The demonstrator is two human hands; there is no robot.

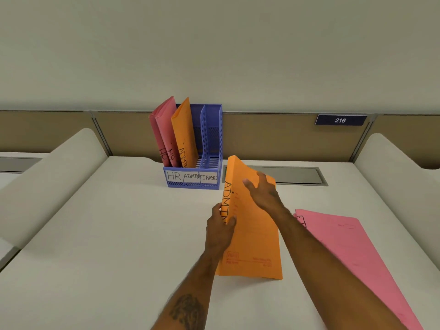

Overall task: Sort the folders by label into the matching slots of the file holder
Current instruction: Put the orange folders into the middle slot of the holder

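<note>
An orange folder marked ADMIN [252, 236] is held up off the desk, in front of and to the right of the blue file holder [209, 139]. My left hand [220, 227] pinches its spine edge. My right hand [264, 191] lies with spread fingers on its upper face. The holder's slots are labelled HR, ADMIN and FINANCE. Two pink HR folders [164, 129] stand in the left slot and one orange ADMIN folder [184, 129] in the middle slot. The right slot shows no folder. A pink folder [352, 256] lies flat at the right, its label partly hidden by my right arm.
The white desk [119, 234] has a grey cable hatch [297, 175] behind the held folder. Tan partition panels run along the back, with a sign reading 216 [340, 120]. Raised white dividers flank the desk on both sides.
</note>
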